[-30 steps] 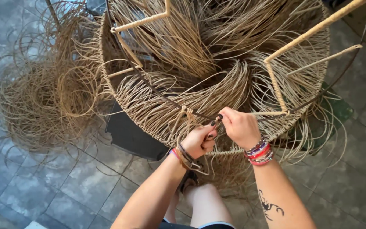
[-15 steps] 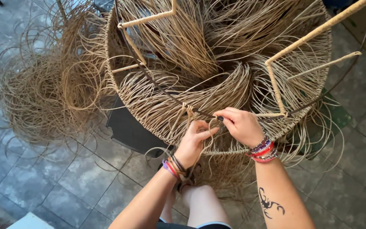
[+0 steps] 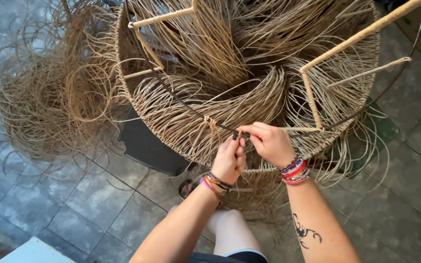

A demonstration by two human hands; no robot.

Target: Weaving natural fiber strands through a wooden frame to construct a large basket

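both hands were pinched shut right at the near rim of the round woven frame (image 3: 249,97), side by side and almost touching. the left hand (image 3: 230,158) had its fingers closed on a thin fibre strand (image 3: 237,134) just where it met the dark wire ring (image 3: 181,104), and the right hand (image 3: 269,143) had its fingers curled tight on the same strand, thumb pressing down. couldn't tell if a knot was already formed under the thumbs, too small to see.

what could've gone wrong, imo: those strands looked dry and springy, so pulling too hard might've snapped one, and letting go of either pinch would probably have let the wrap slacken. the loose ends hanging off the rim by the wrists could also have snagged on the bracelets (image 3: 293,170).

as for what held what: the frame worked like a big basket, with thick bunches of fibre swirled into its middle and two wrapped struts (image 3: 356,36) crossing over it. a dark stool or box (image 3: 147,143) sat under it, partly hidden. further off to the left, a loose coil of spare fibre (image 3: 49,107) lay on the tiled floor (image 3: 74,209).
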